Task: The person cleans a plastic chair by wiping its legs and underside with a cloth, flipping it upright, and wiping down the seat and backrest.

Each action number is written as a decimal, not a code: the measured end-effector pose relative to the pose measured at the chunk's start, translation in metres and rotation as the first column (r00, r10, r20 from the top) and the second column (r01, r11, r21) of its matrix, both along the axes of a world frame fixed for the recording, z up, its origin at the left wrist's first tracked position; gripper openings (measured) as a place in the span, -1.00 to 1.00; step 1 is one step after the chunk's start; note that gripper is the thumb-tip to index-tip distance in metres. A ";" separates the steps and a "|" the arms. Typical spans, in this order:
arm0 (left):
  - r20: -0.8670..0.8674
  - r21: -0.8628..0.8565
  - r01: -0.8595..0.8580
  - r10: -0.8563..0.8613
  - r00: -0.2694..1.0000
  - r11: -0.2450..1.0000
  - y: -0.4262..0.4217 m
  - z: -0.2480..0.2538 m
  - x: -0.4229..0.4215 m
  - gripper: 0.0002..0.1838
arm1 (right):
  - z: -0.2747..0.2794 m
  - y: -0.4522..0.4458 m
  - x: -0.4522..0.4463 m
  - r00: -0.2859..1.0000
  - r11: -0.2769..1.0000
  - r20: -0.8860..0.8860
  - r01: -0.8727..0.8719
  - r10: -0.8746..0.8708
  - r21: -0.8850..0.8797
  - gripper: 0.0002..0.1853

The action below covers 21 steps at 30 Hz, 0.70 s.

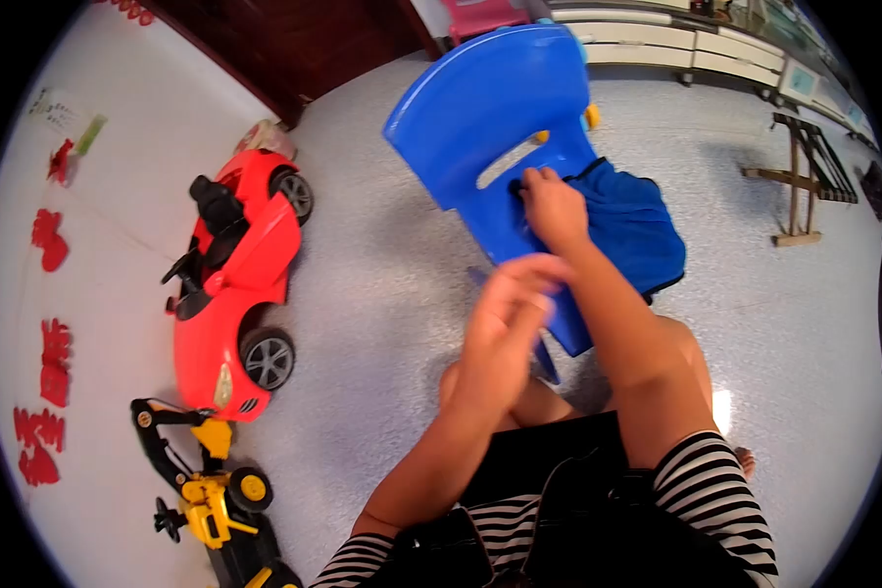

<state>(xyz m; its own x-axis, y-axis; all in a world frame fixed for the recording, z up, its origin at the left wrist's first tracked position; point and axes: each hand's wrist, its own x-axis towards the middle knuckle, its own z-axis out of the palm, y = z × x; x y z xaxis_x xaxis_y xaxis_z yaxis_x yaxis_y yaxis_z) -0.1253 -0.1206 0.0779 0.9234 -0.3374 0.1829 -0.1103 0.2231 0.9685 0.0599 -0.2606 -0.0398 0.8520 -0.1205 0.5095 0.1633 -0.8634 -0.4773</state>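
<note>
A blue plastic chair [480,98] stands in front of my knees, with a slot between its backrest and seat. A blue cloth [632,230] with dark edging lies over the right side of the seat and hangs past its edge. My right hand [557,208] is on the seat, its fingers closed on the dark-edged upper corner of the cloth. Nearer to me, my left hand [510,318] is raised over the front of the chair. Its fingers are loosely curved and apart, slightly blurred, with nothing visible in them.
To the left, a red toy car [240,289] and a yellow-and-black toy excavator [211,505] stand along the wall. A folding stool [804,181] is on the floor at right. White drawers [647,44] and a dark door [294,44] are at the back.
</note>
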 end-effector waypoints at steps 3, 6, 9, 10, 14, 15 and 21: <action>-0.029 -0.687 0.298 -0.435 0.900 0.662 -0.021 0.092 -0.062 -0.84 | -0.001 0.000 -0.001 1.000 1.000 0.008 -0.001 0.001 0.017 -0.85; -0.226 -0.947 0.008 -0.683 0.695 0.322 -0.032 0.160 -0.134 -0.79 | 0.002 0.001 -0.006 0.999 1.000 -0.046 -0.010 0.011 0.019 -0.85; 0.012 -0.888 0.224 -0.467 0.884 0.401 -0.047 0.144 -0.139 -0.66 | 0.000 -0.001 -0.013 0.998 0.998 -0.040 -0.050 0.049 -0.026 -0.86; 0.097 -0.882 0.282 -0.440 0.893 0.379 -0.050 0.140 -0.137 -0.68 | -0.001 -0.001 -0.015 0.999 0.998 -0.031 -0.045 0.044 -0.039 -0.87; 0.225 -0.873 0.361 -0.387 0.894 0.327 -0.056 0.148 -0.146 -0.73 | -0.005 -0.003 -0.026 0.994 0.993 -0.041 -0.102 0.100 -0.065 -0.83; -0.017 -0.914 0.154 -0.414 0.910 0.375 -0.053 0.162 -0.163 -0.72 | -0.004 -0.003 -0.027 0.994 0.993 -0.036 -0.101 0.099 -0.060 -0.84; 0.466 -0.627 0.725 -0.608 0.643 0.285 -0.057 0.094 -0.087 -0.86 | -0.004 -0.001 -0.025 0.996 0.995 -0.022 -0.088 0.087 -0.049 -0.86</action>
